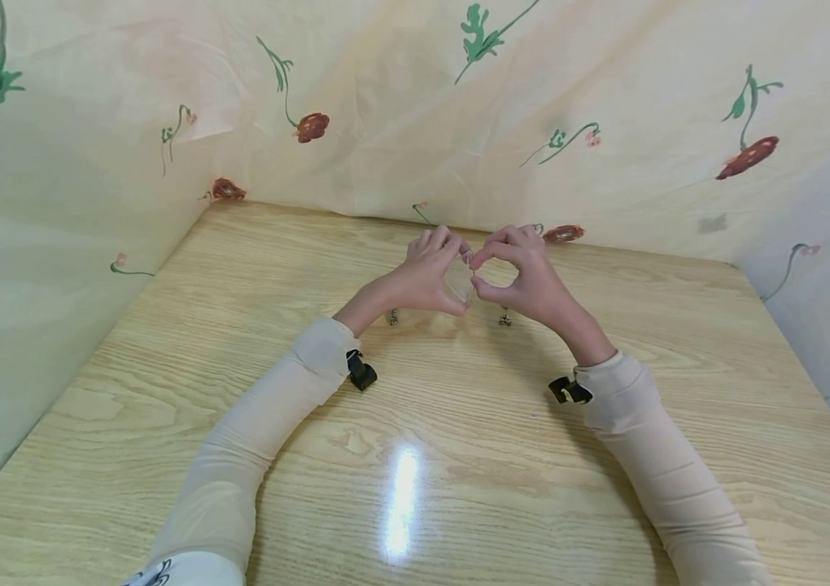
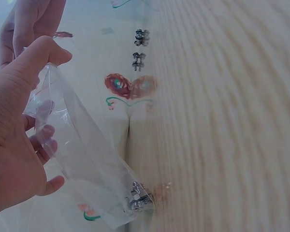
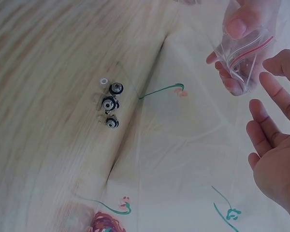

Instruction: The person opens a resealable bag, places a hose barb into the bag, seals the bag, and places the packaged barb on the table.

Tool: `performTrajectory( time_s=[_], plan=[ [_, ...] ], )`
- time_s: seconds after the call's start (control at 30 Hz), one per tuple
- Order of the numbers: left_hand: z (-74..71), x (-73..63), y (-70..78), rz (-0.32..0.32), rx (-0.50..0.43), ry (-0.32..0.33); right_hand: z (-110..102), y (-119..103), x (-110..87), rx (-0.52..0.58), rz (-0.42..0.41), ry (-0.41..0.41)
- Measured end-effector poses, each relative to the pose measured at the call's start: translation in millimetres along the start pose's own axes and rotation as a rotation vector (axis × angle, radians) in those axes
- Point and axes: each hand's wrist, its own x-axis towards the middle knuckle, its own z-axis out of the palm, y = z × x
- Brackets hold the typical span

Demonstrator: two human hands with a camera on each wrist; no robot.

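In my left hand [image 1: 425, 273] is a clear zip-lock bag [image 2: 82, 140], gripped near its top. Thumb and fingers sit on opposite sides of the plastic, and a red seal line crosses the bag's mouth in the right wrist view. My right hand [image 1: 525, 273] is right beside the bag's mouth. Its thumb and index finger curve toward each other with a small gap between their tips. Below the hands, small metal fittings with dark rings [image 3: 109, 103] rest on the table. Another small metal fitting [image 2: 140, 198] overlaps the bag's lower end in the left wrist view.
The wood-grain table [image 1: 459, 488] runs back to a floral cloth [image 1: 400, 106] that hangs behind it and along both sides. A black strap [image 1: 361, 371] hangs at the left cuff and another black strap [image 1: 569, 391] at the right cuff.
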Motion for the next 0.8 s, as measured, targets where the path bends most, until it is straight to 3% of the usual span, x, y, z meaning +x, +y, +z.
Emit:
performTrajectory(
  time_s=[0.37, 0.8],
  plan=[
    [0.5, 0.4, -0.6, 0.001, -0.004, -0.002, -0.6, 3.6, -0.5, -0.001, -0.010, -0.003],
    [1.6, 1.1, -1.6, 0.000, 0.011, 0.006, -7.5, 13.1, -11.0, -0.009, 0.036, -0.031]
  ],
)
